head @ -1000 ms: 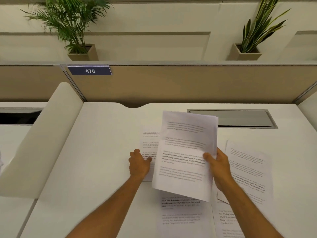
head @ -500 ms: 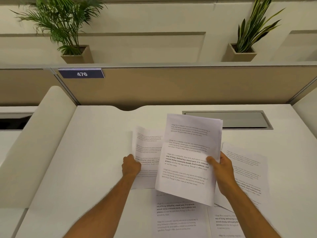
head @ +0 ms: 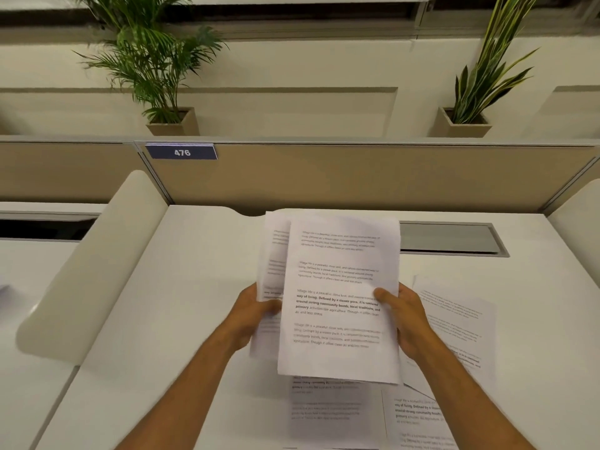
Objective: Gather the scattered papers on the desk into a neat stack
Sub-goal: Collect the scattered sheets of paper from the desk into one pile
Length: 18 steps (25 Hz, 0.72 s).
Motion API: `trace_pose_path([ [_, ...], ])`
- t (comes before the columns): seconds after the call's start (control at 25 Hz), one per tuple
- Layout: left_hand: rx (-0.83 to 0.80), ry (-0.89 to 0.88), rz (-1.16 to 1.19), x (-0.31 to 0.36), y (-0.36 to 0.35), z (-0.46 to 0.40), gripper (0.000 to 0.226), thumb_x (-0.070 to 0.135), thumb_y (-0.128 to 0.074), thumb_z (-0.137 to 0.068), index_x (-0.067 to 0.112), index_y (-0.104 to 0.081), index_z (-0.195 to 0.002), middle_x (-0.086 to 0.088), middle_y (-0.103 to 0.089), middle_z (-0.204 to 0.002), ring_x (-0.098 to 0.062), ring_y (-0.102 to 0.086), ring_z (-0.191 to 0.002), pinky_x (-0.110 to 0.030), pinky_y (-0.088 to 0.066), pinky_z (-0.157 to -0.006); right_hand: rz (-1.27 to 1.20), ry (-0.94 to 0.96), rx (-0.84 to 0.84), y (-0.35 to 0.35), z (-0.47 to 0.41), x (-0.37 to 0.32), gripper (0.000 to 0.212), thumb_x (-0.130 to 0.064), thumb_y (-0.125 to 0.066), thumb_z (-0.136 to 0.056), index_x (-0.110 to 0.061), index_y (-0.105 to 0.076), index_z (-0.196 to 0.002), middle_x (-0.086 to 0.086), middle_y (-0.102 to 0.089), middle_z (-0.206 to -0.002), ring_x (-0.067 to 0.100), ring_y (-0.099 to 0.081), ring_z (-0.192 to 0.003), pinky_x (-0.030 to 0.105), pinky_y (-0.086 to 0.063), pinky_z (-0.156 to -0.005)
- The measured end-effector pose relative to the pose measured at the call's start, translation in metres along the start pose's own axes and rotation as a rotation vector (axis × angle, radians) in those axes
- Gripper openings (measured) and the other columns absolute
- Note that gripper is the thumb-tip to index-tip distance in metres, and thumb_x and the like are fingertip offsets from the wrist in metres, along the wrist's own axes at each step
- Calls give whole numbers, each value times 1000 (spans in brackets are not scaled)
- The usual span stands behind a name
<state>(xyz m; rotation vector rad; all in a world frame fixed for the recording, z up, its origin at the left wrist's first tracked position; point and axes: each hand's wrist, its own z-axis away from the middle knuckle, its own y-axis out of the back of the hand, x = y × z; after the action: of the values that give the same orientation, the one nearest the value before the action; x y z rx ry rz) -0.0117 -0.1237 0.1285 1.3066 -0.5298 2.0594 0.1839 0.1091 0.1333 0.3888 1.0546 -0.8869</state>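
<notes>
My right hand point(head: 404, 316) holds a small stack of printed papers point(head: 341, 287) upright above the white desk point(head: 194, 303), thumb across its front. My left hand point(head: 256, 311) grips a single printed sheet point(head: 272, 254) lifted off the desk, tucked just behind the stack's left edge. Three more sheets lie flat on the desk: one to the right point(head: 457, 323), one below the stack point(head: 328, 407), and one at the lower right point(head: 418, 417), partly under my right forearm.
A grey cable hatch point(head: 451, 238) is set into the desk at the back right. A beige partition with a blue "476" label point(head: 181, 152) closes the far edge. A curved white divider point(head: 97, 264) borders the left side. Two potted plants stand behind.
My left hand has picked the sheet up off the desk and brought it behind the stack in my right hand. The stack has come more upright and centred.
</notes>
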Motion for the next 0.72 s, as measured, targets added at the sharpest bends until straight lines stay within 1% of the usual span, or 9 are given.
trace_pose_path([
  [0.08, -82, -17, 13, 2, -17, 16, 32, 23, -74, -89, 12, -71, -119, -14, -77, -113, -34, -74, -104, -52, -59, -90, 24, 34, 8, -4, 4, 0, 24, -13, -67, -91, -15, -67, -115, 10, -79, -102, 33, -77, -87, 54, -61, -80],
  [0.12, -95, -17, 23, 2, -25, 22, 32, 24, -73, -90, 12, -71, -119, -15, -77, -114, -35, -74, -105, -53, -58, -91, 18, 47, 6, -3, 6, 0, 24, -15, -67, -91, -15, -67, -115, 10, -79, -103, 34, -77, -88, 56, -61, -80],
  [0.24, -86, -14, 35, -2, -47, 36, 27, 22, -66, -96, 11, -71, -120, -16, -76, -115, -36, -73, -107, -59, -56, -95, -9, 61, -22, 9, 10, 5, 27, -14, -66, -93, -20, -60, -118, 10, -74, -116, 32, -74, -97, 57, -59, -85],
  [0.36, -90, -1, 59, -10, -60, 43, 29, 24, -61, -99, 9, -70, -122, -20, -74, -119, -40, -71, -109, -64, -52, -98, 16, 61, -46, 26, 16, 9, 28, -8, -64, -93, -23, -56, -115, 8, -71, -119, 30, -73, -100, 54, -60, -85],
  [0.44, -86, 31, 220, -14, -69, 47, 36, 20, -49, -97, 12, -67, -127, -21, -69, -128, -42, -67, -115, -64, -48, -102, 46, 81, -43, 39, 21, 10, 35, -7, -67, -91, -25, -54, -118, 7, -71, -119, 30, -73, -98, 52, -62, -80],
  [0.52, -123, 21, 321, -15, -80, 51, 44, 18, -43, -96, 15, -60, -137, -16, -66, -135, -38, -63, -123, -58, -47, -105, 59, 110, -17, 51, 24, 10, 49, -7, -70, -87, -28, -52, -128, 1, -71, -119, 28, -74, -97, 46, -64, -74],
  [0.6, -123, -13, 184, -15, -98, 51, 43, 10, -52, -95, 18, -58, -137, -11, -69, -132, -35, -67, -119, -55, -53, -100, 66, 126, -16, 63, 27, 10, 57, -7, -71, -86, -30, -52, -134, -4, -71, -118, 25, -74, -97, 44, -64, -74],
  [0.68, -93, -3, 54, -16, -118, 48, 47, -5, -56, -93, 20, -59, -132, -9, -73, -127, -32, -72, -112, -56, -56, -96, 77, 127, -54, 74, 29, 12, 52, -10, -68, -89, -33, -53, -133, -6, -71, -117, 23, -75, -96, 45, -64, -75],
  [0.72, -77, 7, 22, -17, -127, 47, 49, -9, -55, -92, 22, -60, -130, -8, -74, -124, -30, -73, -109, -56, -57, -93, 87, 122, -71, 80, 29, 13, 48, -12, -66, -91, -33, -54, -133, -8, -71, -117, 22, -75, -96, 44, -64, -76],
])
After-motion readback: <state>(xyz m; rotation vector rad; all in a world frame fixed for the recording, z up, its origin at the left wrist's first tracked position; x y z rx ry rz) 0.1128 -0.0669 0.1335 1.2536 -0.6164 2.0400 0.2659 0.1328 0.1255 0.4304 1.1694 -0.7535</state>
